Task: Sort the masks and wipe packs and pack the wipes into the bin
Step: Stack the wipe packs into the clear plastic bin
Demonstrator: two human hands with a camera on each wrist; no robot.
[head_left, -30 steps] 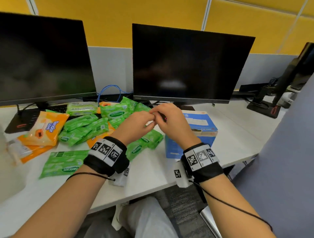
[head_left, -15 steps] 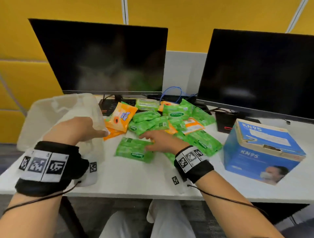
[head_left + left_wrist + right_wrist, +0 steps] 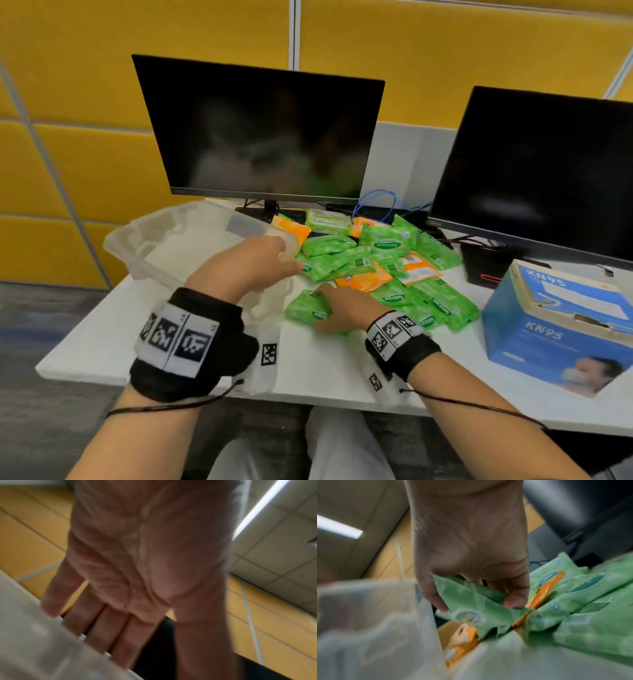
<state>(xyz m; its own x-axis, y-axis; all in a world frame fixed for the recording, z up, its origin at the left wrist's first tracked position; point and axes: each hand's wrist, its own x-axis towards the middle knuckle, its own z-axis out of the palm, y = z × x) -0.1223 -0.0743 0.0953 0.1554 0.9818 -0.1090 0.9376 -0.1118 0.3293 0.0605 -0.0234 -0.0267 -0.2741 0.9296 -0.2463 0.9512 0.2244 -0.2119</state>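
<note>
A pile of green and orange wipe packs [image 3: 376,260] lies on the white desk in front of the monitors. My right hand [image 3: 329,305] grips the nearest green wipe pack [image 3: 306,310] at the pile's front left; the right wrist view shows thumb and fingers pinching this green pack [image 3: 471,599]. A translucent plastic bin [image 3: 123,246] stands at the desk's left end. Over the bin's near right corner my left hand [image 3: 274,257] reaches toward the pile with straight fingers [image 3: 102,628], touching the bin rim [image 3: 34,635] and holding nothing. A blue KN95 mask box [image 3: 555,329] stands at the right.
Two dark monitors [image 3: 267,137] [image 3: 548,171] stand behind the pile, with a blue cable [image 3: 376,202] between them and a small black box [image 3: 486,267] under the right one. The desk's front edge [image 3: 308,387] runs just below my wrists. Yellow wall panels stand behind.
My left hand has moved right from the bin's near wall toward the pile. My right hand's fingers have curled round the green pack it was touching. Earlier both hands met above the mask box.
</note>
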